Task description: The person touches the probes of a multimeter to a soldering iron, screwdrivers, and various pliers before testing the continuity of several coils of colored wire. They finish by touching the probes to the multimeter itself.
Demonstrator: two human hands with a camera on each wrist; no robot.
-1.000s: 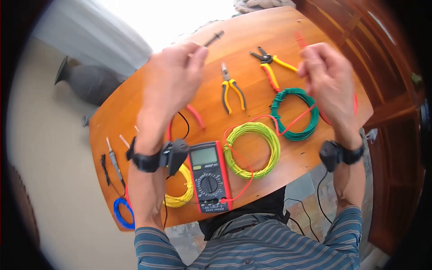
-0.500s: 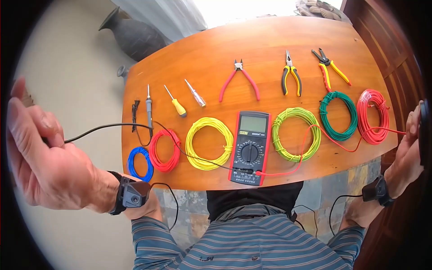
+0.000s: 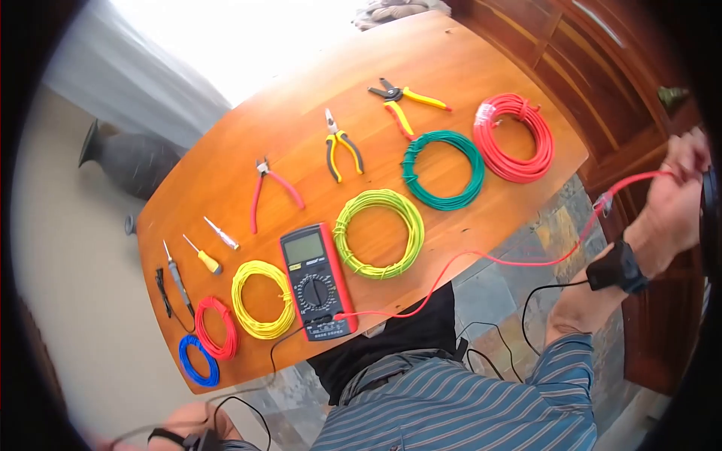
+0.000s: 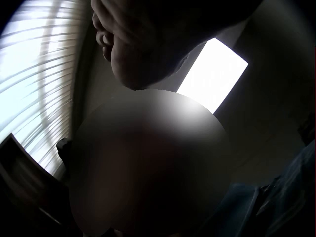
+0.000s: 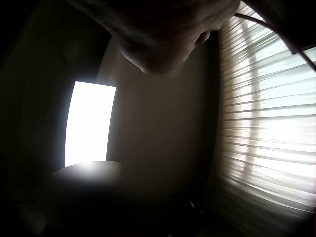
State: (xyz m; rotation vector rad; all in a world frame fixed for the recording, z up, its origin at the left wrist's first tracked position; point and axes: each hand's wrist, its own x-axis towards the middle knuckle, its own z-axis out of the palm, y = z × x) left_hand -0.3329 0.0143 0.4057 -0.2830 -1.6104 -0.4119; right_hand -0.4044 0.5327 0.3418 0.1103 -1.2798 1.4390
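Near the front edge of the wooden table (image 3: 421,49), between the yellow coil (image 3: 239,301) and the yellow-green coil (image 3: 417,229), the multimeter (image 3: 336,274) lies face up, with the red lead (image 3: 526,264) and the black lead (image 3: 273,362) running from its lower end. Off to the person's right, past the table's edge, the right hand (image 3: 669,203) has its fingers curled closed round the red lead, which arcs over the floor to reach it. The left hand (image 4: 143,47) shows best in the left wrist view, its fingers bent in; it appears to have the far end of the black lead, which runs down toward that side, but the contact is hidden, so I can't tell exactly how it is pinched. I take the step in hand to be drawing the two leads out to opposite sides. What the next move calls for, I'd judge, is an easy pull with slack left in both leads, since the meter sits close to the edge and a tug could drag it or work a plug loose. Bringing the ends over the table would want them kept clear of the coils.
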